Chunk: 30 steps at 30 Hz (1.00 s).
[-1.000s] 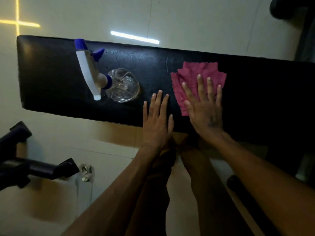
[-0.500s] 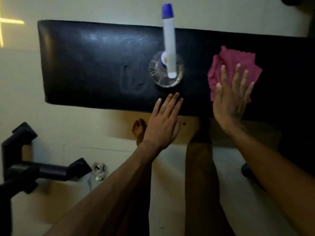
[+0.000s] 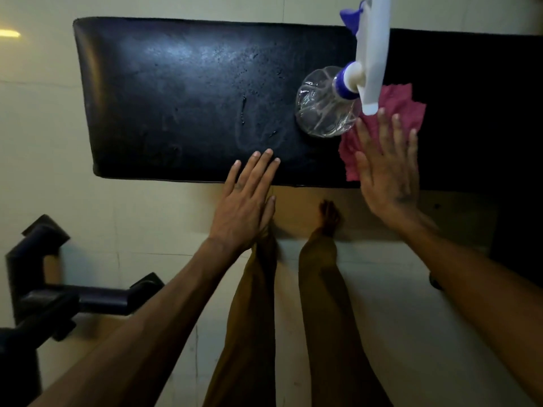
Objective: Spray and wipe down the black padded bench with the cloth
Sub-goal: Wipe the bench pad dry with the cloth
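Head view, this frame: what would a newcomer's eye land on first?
The clear spray bottle with its white and blue trigger stands on the black padded bench, right of centre. Beside it the right hand presses flat on a pink cloth; the left hand rests open at the near edge.

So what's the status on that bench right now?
Right hand flat on pink cloth, left hand flat on bench edge. Spray bottle stands beside the cloth.
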Motion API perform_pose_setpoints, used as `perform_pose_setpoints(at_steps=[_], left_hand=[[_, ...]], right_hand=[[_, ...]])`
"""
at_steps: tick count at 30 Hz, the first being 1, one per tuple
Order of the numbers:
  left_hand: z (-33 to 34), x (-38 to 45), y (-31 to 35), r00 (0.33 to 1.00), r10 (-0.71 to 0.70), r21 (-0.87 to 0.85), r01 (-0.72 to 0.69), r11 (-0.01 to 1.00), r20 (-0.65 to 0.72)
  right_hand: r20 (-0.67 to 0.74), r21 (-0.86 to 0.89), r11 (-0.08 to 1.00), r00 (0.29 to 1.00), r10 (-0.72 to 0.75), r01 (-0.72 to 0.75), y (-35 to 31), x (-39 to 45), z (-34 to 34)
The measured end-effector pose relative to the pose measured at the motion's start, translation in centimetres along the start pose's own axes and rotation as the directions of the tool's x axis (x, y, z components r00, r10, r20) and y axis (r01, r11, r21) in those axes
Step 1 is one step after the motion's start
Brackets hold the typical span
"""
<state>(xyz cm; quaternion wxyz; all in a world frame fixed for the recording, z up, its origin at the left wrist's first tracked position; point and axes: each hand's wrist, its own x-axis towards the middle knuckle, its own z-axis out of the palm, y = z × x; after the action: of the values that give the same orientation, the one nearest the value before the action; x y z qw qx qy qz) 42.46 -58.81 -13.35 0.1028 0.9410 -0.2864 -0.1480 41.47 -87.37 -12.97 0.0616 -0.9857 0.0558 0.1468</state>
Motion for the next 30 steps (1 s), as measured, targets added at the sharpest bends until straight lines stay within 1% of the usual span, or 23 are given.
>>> perform_pose_setpoints(at_steps=[1, 2, 4, 5, 6, 8, 9, 10, 11, 12, 14, 15, 16, 18, 19, 20, 22, 24, 25, 26, 28, 29, 30], left_hand=[[-0.2, 0.3, -0.2, 1.0, -0.024, -0.004, 0.024, 1.0, -0.017], [-0.4, 0.7, -0.4, 0.997, -0.063, -0.017, 0.062, 0.998, -0.041], [-1.0, 1.7, -0.9, 0.986, -0.147, -0.066, 0.142, 0.988, -0.08], [-1.3, 2.3, -1.2, 0.98, -0.178, -0.084, 0.171, 0.982, -0.087], [-1.5, 2.8, -1.4, 0.977, -0.195, -0.09, 0.187, 0.978, -0.091], [-1.7, 3.6, -1.8, 0.975, -0.199, -0.079, 0.192, 0.978, -0.093], [-1.6, 3.8, -1.9, 0.976, -0.197, -0.075, 0.191, 0.979, -0.09], [-1.5, 3.9, -2.0, 0.977, -0.198, -0.075, 0.192, 0.979, -0.085], [-1.4, 4.0, -2.0, 0.976, -0.201, -0.075, 0.196, 0.978, -0.082], [-1.3, 3.9, -2.0, 0.975, -0.207, -0.074, 0.201, 0.977, -0.081], [-1.2, 4.0, -1.8, 0.972, -0.219, -0.076, 0.213, 0.974, -0.081], [-1.2, 4.1, -1.6, 0.971, -0.225, -0.079, 0.219, 0.973, -0.081], [-1.2, 4.2, -1.5, 0.969, -0.231, -0.082, 0.225, 0.971, -0.082], [-1.3, 4.7, -1.3, 0.967, -0.238, -0.083, 0.231, 0.969, -0.087], [-1.4, 5.1, -1.4, 0.968, -0.236, -0.082, 0.229, 0.97, -0.089], [-1.5, 5.6, -1.5, 0.968, -0.234, -0.077, 0.228, 0.971, -0.092], [-1.7, 6.8, -1.7, 0.968, -0.234, -0.051, 0.23, 0.972, -0.092], [-2.1, 8.4, -1.8, 0.971, -0.224, -0.024, 0.223, 0.975, -0.083], [-2.2, 9.2, -1.8, 0.973, -0.218, -0.015, 0.217, 0.976, -0.079], [-2.4, 10.0, -1.8, 0.974, -0.214, -0.011, 0.213, 0.977, -0.076], [-2.5, 11.4, -1.6, 0.974, -0.213, -0.007, 0.213, 0.977, -0.07], [-2.5, 11.8, -1.5, 0.974, -0.216, -0.004, 0.216, 0.976, -0.07], [-2.4, 12.0, -1.5, 0.973, -0.22, 0.002, 0.22, 0.975, -0.073]], right_hand=[[-0.001, 0.009, 1.0, 1.0, 0.008, -0.008, 1.0, 0.2, -0.2], [-0.017, 0.041, 0.995, 0.995, 0.097, -0.096, 1.5, 0.6, -0.2], [-0.057, 0.141, 0.92, 0.924, 0.377, -0.367, 0.3, 1.7, -0.3], [-0.058, 0.164, 0.88, 0.887, 0.459, -0.445, -0.8, 2.2, -0.4], [-0.053, 0.162, 0.876, 0.883, 0.467, -0.454, -1.8, 2.6, -0.5], [-0.027, 0.103, 0.952, 0.956, 0.293, -0.289, -1.4, 2.3, -0.8], [-0.001, 0.07, 0.978, 0.98, 0.197, -0.196, -0.2, 2.0, -1.1], [0.019, 0.057, 0.986, 0.988, 0.153, -0.154, 1.3, 1.8, -1.5], [0.023, 0.065, 0.981, 0.983, 0.183, -0.184, 2.5, 1.7, -1.7], [0.016, 0.095, 0.957, 0.962, 0.273, -0.273, 2.9, 1.8, -1.7], [0.002, 0.165, 0.876, 0.888, 0.46, -0.454, 1.6, 2.5, -1.5], [0.002, 0.163, 0.86, 0.872, 0.489, -0.483, 0.6, 2.8, -1.4], [0.002, 0.141, 0.88, 0.889, 0.458, -0.454, 0.0, 3.0, -1.2], [0.019, 0.08, 0.953, 0.956, 0.292, -0.293, 0.6, 3.2, -1.3], [0.033, 0.061, 0.969, 0.971, 0.237, -0.239, 1.6, 3.4, -1.6], [0.043, 0.059, 0.972, 0.973, 0.227, -0.229, 2.5, 3.6, -1.9], [0.03, 0.097, 0.942, 0.947, 0.319, -0.321, 2.5, 4.3, -1.9], [0.0, 0.141, 0.885, 0.894, 0.448, -0.444, 0.4, 4.9, -1.6], [-0.011, 0.138, 0.875, 0.883, 0.469, -0.463, -0.7, 5.2, -1.4], [-0.014, 0.124, 0.892, 0.898, 0.439, -0.434, -1.3, 5.2, -1.4], [0.011, 0.071, 0.96, 0.963, 0.27, -0.27, -0.6, 5.0, -1.6], [0.026, 0.05, 0.981, 0.982, 0.187, -0.188, 0.6, 4.9, -1.9], [0.027, 0.051, 0.986, 0.987, 0.156, -0.157, 1.8, 5.0, -2.2]])
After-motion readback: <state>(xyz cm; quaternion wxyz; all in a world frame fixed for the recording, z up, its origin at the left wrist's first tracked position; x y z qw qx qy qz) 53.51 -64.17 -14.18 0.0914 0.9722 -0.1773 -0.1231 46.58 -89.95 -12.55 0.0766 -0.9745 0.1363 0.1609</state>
